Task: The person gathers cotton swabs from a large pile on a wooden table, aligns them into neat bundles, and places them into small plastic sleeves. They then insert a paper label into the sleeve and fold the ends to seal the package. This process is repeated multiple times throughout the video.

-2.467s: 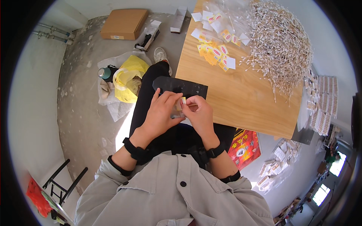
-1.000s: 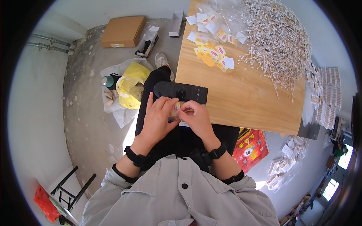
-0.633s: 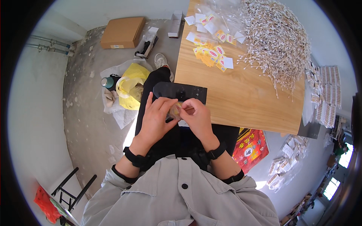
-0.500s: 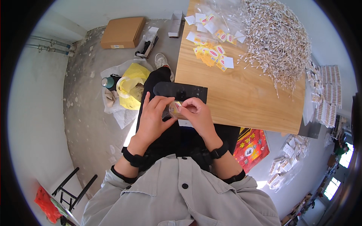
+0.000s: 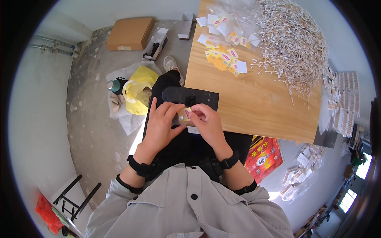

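Head cam: left fisheye of a head-worn side-by-side pair. Upright, not mirrored, pitched steeply down over the wearer's chest. Nearest the lens: shirt [image 5: 158,216], filling bottom centre. Left hand [image 5: 160,123] and right hand [image 5: 209,125] sit mid-frame, farther out, viewed from above. Table [image 5: 258,105] comes in upper right, top face visible, far end cut by the frame's top edge. Very wide field: wall [image 5: 39,107] at left, windows [image 5: 348,200] far right. Floor [image 5: 99,146] edge bows; black lens rim rounds the corners.
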Demonstrator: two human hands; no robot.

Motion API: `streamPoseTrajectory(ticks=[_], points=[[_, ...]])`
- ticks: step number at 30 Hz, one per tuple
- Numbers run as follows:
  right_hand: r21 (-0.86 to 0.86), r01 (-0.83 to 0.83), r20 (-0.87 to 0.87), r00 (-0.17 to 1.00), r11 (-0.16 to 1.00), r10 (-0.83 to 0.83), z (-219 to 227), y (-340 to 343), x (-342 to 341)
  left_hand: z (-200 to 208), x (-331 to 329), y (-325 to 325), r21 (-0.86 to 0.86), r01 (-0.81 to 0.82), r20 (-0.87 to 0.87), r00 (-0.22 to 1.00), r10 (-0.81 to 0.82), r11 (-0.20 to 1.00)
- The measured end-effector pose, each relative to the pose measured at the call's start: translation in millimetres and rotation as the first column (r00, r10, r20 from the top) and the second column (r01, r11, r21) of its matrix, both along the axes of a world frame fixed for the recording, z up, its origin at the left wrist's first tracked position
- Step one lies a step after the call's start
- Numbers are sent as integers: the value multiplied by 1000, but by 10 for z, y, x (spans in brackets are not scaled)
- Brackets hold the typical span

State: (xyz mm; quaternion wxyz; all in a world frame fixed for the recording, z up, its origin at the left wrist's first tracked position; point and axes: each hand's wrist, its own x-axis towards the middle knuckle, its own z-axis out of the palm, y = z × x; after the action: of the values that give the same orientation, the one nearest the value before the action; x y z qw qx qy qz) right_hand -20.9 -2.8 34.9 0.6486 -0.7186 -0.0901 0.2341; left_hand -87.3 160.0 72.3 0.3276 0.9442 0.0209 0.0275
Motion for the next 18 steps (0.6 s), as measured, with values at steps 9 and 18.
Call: streamPoseTrajectory(ticks=[9,18], points=[[-102,55,135,990,993,-41,196,43,10,-19,-28,21,-54,4,-6,1000,-4,999],[44,157,-109,982,987,-151,148,-126,123,-10,-46,82,-82,-15,-19,1000,13,996]])
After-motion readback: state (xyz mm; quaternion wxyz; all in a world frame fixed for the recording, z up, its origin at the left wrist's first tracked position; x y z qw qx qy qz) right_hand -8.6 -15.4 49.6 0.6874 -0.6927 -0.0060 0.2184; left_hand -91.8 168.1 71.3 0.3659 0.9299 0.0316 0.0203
